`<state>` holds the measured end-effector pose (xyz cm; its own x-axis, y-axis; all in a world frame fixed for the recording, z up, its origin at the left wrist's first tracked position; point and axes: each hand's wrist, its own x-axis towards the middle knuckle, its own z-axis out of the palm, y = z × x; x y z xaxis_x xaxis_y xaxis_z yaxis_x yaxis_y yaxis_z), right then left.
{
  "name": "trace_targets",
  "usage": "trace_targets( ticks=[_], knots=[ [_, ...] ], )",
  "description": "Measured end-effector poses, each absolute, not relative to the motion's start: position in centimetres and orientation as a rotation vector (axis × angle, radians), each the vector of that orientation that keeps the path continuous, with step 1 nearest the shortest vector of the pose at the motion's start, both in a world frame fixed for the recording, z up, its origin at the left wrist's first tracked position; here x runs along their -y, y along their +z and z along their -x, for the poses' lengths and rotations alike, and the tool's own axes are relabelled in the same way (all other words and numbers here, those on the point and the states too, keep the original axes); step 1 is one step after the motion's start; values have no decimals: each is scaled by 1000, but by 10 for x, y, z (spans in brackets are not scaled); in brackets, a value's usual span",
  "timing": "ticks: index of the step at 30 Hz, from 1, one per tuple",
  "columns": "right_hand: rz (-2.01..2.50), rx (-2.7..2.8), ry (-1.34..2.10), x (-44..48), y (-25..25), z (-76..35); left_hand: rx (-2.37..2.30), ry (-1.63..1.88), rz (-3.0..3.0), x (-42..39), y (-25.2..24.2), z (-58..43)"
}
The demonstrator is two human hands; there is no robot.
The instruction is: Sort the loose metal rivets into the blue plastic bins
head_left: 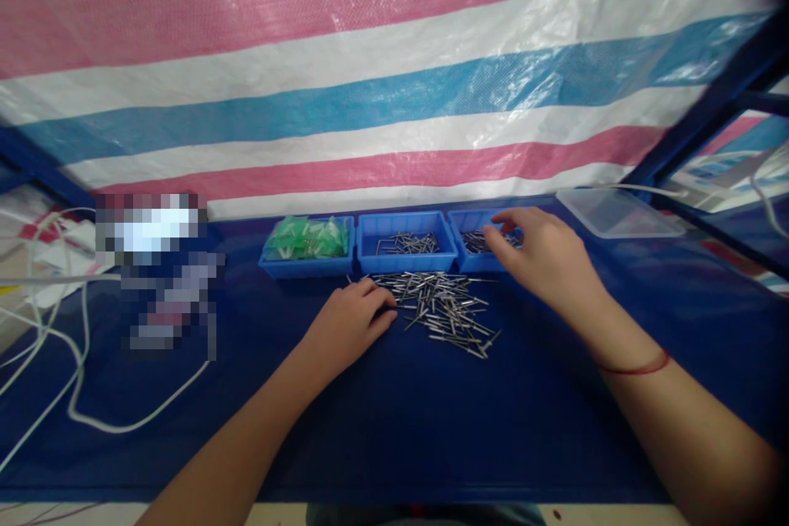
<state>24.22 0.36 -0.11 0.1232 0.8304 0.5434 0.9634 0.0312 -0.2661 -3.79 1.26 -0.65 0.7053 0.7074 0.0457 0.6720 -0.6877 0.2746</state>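
A loose pile of silver blind rivets lies on the dark blue table, in front of three blue bins. At the pile's left edge rests my left hand, its fingers bent and the thumb apart from the index finger; nothing shows held in it. My right hand hovers at the right bin, thumb and index finger apart over the rivets inside, its other fingers partly hidden. The middle bin contains a smaller heap of rivets. In the left bin are green-and-clear plastic packets.
White cables loop over the table's left side, near a blurred bright object. A clear plastic lid or tray lies at the back right. Behind the bins hangs a striped plastic sheet, with blue frame posts at the sides.
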Motion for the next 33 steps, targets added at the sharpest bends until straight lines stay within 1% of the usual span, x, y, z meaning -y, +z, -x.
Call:
trace_targets(
  ticks=[8,13,16,19,22,24,26,33],
  knots=[
    [1342,2119,46,20,4,-187,-1157,192,-2818,-12,-19,31],
    [1280,2325,120,25,-12,-167,-1172,135,-2957,-8,-24,27],
    [1253,2353,158,25,-17,-165,-1183,243,-2982,-5,-19,26],
    [1227,2244,289,25,-14,-166,-1143,590,-2774,-3,-14,26],
    [1208,2076,467,25,-8,-166,-1114,900,-2253,-3,-13,24],
    [1183,2007,566,25,-6,-166,-1091,943,-1957,-3,-14,23],
    [1154,1965,649,25,-5,-165,-1058,938,-1800,-3,-15,22],
    [1142,1829,808,27,-8,-162,-1025,1005,-1751,1,-10,21]
  ],
)
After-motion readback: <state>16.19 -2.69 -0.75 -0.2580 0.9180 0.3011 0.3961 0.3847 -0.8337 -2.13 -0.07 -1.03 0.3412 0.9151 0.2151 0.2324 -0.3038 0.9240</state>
